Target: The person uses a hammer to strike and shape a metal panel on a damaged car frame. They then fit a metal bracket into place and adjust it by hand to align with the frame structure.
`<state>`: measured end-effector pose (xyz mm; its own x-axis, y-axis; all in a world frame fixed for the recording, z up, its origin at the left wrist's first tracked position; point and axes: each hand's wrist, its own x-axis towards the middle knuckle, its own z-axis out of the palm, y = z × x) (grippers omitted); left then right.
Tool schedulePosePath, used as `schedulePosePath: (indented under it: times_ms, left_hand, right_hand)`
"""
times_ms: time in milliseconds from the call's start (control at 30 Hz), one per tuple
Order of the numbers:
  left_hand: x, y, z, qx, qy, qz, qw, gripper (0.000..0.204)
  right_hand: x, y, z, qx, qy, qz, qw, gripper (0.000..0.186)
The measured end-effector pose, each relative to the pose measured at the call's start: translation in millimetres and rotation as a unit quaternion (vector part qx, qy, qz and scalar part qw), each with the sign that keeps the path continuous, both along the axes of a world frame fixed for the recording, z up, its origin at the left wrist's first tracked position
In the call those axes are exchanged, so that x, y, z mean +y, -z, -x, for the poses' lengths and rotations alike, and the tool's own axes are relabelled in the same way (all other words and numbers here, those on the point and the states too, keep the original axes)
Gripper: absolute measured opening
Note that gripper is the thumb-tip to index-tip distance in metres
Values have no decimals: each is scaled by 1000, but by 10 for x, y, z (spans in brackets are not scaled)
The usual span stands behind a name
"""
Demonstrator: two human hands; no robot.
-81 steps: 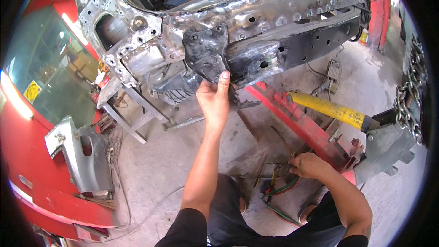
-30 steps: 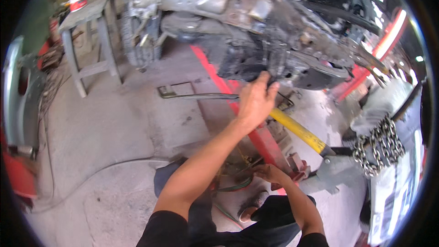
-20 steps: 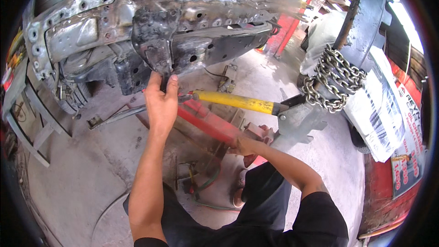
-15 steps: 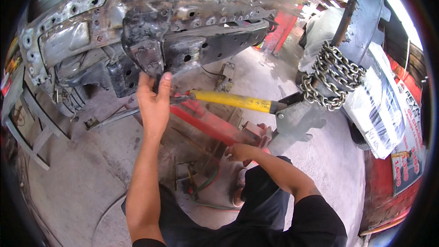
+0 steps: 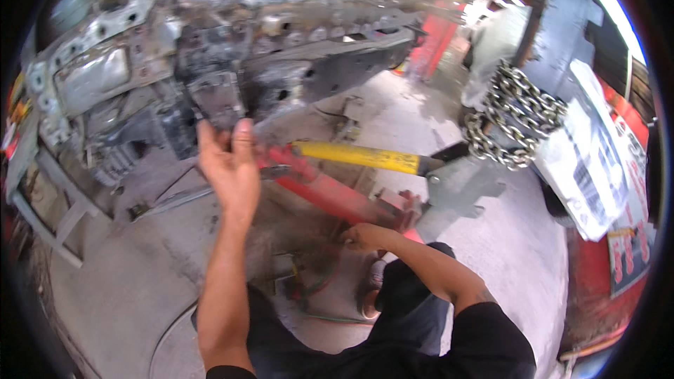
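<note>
One bare left hand [image 5: 230, 172], its hold unclear, is at the lower end of a dark metal bracket [image 5: 216, 92], the right hand [image 5: 363, 237], grip likewise unclear, beside a red steel beam [image 5: 337, 200].

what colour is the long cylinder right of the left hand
The cylinder is mostly yellow, dark at its right end; see the head view.

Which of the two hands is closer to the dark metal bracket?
The left hand, at the lower end of the bracket; the right hand is much lower.
</note>
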<state>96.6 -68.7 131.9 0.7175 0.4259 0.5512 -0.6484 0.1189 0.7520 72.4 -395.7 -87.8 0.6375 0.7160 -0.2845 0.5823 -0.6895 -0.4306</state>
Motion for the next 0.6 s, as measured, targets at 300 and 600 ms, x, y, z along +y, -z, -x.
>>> schedulePosePath:
  times_ms: [300,600]
  left_hand:
    - [126,29,3,56,-44,-64,995,26]
    - [85,68,45,58,-69,-104,990,23]
  right_hand:
    - [64,-251,53,7,17,39,999,36]
    - [98,-342,88,-8,6,5,1000,38]
